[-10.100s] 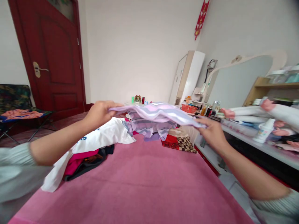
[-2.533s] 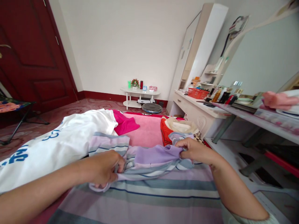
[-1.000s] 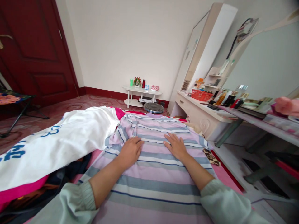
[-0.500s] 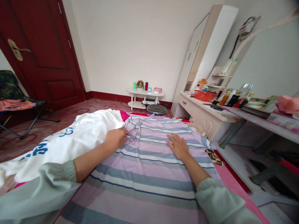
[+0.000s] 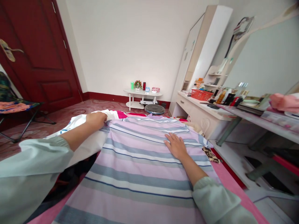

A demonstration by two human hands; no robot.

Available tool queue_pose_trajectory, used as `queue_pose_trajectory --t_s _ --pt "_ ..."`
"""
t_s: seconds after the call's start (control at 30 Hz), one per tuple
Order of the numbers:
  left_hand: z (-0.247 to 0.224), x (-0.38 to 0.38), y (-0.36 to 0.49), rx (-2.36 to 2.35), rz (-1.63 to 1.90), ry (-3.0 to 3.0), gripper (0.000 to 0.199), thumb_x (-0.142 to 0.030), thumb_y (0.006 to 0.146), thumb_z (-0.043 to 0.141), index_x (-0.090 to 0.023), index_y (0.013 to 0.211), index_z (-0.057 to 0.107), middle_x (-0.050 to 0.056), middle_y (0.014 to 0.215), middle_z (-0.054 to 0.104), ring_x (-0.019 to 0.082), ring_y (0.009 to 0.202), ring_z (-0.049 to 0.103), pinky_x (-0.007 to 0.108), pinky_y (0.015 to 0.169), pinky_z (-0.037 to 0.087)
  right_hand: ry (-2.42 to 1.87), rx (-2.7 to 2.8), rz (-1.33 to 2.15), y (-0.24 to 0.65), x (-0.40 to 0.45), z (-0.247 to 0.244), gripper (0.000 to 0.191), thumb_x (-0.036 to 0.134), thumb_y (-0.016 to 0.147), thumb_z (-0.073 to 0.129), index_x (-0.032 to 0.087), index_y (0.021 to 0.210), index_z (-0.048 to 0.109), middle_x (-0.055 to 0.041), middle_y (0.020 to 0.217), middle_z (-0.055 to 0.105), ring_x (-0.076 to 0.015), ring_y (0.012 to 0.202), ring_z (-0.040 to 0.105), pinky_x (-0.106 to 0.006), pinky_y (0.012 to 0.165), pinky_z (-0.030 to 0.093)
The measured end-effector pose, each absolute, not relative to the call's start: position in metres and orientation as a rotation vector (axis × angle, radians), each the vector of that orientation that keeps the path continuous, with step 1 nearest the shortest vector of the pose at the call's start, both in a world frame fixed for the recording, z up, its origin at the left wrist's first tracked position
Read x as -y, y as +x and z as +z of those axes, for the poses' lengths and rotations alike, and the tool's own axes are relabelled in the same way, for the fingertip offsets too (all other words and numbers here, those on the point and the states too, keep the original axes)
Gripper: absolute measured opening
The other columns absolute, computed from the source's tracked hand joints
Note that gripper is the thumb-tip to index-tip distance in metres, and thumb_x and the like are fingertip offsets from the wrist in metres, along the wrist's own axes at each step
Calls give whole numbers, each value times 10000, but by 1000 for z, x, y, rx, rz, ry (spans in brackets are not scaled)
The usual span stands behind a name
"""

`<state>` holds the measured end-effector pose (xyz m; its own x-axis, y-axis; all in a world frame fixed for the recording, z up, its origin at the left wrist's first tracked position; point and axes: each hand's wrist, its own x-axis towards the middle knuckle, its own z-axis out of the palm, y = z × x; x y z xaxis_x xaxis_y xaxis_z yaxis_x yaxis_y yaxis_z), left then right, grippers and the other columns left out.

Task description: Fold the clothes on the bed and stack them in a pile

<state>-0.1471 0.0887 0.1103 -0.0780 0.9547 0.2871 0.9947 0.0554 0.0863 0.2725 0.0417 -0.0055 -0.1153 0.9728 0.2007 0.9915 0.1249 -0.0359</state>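
A striped shirt (image 5: 140,168) in lilac, grey, white and navy lies spread over the pink surface. At its upper left, my left hand (image 5: 97,120) is closed on the striped cloth, pulling it taut over the edge of a white garment (image 5: 90,144) with blue print. My right hand (image 5: 176,145) lies flat on the shirt's right half, fingers spread, holding nothing. Dark cloth (image 5: 70,177) shows between the shirt and my left sleeve.
On the right stands a white dressing table (image 5: 198,107) with a red basket (image 5: 201,94) and bottles. A small white table (image 5: 143,92) stands by the far wall. A folding chair (image 5: 21,107) is at the left, near the red door (image 5: 42,56).
My left hand has moved left and up with the striped cloth, smoothing its creases. The white garment is now partly covered and dark cloth shows. My right hand rests on the same spot.
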Motion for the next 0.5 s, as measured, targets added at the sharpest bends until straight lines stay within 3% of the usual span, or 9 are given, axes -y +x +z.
queue_pose_trajectory --t_s 0.13,0.23,0.33,0.5 --pt "114 -82 -106 1836 -284 -2029 215 -92 707 525 -99 862 674 206 1119 577 366 1121 461 482 905 345 -1942 2218 -166 272 -41 -5 512 508 938 231 296 1378 385 -51 1495 296 -242 1356 249 -479 1065 173" --pt "113 -77 -67 1536 -284 -2129 267 -100 777 440 -101 910 672 180 1093 574 315 1096 473 437 910 351 -1934 2216 -163 272 -41 -5 511 509 938 233 291 1373 392 -53 1491 304 -245 1353 255 -482 1064 173" --pt "102 -83 -38 1599 -348 -2270 288 -146 814 419 -129 929 682 152 1065 598 282 1078 505 382 913 373 -1937 2214 -163 272 -41 -4 510 507 939 235 291 1374 390 -53 1490 305 -246 1351 258 -482 1064 173" --pt "83 -116 -43 1940 -419 -2161 349 -128 804 416 -107 1054 658 167 1008 646 266 938 601 340 780 451 -1947 2214 -163 274 -41 -6 511 516 937 231 304 1378 381 -42 1493 300 -237 1356 247 -472 1068 172"
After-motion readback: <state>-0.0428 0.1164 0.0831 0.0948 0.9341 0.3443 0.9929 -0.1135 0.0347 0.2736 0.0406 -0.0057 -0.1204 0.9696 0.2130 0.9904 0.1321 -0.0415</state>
